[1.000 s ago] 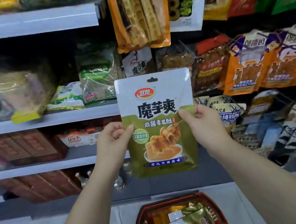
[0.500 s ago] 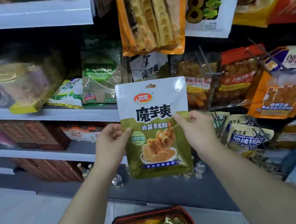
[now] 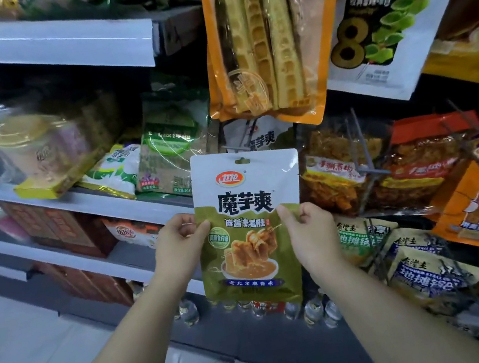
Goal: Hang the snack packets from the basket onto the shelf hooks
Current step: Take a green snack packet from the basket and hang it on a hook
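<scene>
My left hand [image 3: 179, 247] pinches the konjac snack packet [image 3: 250, 226] at its left edge, my right hand [image 3: 310, 232] its right edge. I'd keep it level, lifting its hang hole [image 3: 242, 160] onto the hook [image 3: 235, 150] behind (matching packet already there). White top, olive bottom, glossy, flat.

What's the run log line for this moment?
left hand: pinching packet | right hand: pinching packet | packet: upright, below hook, not yet hung
</scene>
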The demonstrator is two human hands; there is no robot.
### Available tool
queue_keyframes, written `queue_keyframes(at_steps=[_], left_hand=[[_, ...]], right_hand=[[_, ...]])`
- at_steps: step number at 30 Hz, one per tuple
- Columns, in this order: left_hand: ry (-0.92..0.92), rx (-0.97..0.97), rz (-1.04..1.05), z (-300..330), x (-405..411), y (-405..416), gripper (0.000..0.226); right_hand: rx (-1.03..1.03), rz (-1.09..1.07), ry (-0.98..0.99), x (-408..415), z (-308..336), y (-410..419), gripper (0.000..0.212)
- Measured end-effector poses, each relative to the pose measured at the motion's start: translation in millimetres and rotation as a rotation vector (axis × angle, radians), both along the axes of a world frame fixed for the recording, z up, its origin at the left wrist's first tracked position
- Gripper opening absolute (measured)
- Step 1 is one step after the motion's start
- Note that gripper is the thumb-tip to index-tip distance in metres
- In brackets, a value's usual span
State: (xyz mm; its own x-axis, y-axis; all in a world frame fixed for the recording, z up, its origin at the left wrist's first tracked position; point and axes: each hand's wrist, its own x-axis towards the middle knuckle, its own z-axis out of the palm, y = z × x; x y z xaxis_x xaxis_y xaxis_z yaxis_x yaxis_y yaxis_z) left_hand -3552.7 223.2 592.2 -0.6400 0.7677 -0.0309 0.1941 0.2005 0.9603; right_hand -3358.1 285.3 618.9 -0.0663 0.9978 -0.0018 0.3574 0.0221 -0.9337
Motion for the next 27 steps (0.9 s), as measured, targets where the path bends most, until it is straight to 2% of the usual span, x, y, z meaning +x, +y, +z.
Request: queue_keyframes(at_steps=[9, 14, 17, 20, 22, 25, 27], left_hand=[[-0.011, -0.023, 0.004, -5, -6, 22, 0.013], [0.086, -0.118, 0.07, -4, 2, 42, 0.017], [0.135, -0.095, 0.137, 4, 12, 60, 0.013], [0.122, -0.079, 0.144, 12, 29, 87, 0.031], [0.092, -0.114, 0.091, 10, 39, 108, 0.043], [0.055, -0.138, -0.014, 0, 51, 122, 0.064], [0.034, -0.109, -0.056, -7, 65, 111, 0.08]], right_hand=[[0.008, -0.063, -0.026, -10, -12, 18, 0.038], [-0.026, -0.088, -0.073, -13, -11, 40, 0.04], [-0.032, -0.113, -0.078, -17, -4, 66, 0.043], [-0.009, -0.131, -0.084, -20, -6, 99, 0.041], [0.0, -0.111, -0.113, -21, -12, 116, 0.039], [-0.009, -0.068, -0.161, -18, -23, 129, 0.046], [0.013, -0.029, -0.15, -10, -28, 123, 0.026]])
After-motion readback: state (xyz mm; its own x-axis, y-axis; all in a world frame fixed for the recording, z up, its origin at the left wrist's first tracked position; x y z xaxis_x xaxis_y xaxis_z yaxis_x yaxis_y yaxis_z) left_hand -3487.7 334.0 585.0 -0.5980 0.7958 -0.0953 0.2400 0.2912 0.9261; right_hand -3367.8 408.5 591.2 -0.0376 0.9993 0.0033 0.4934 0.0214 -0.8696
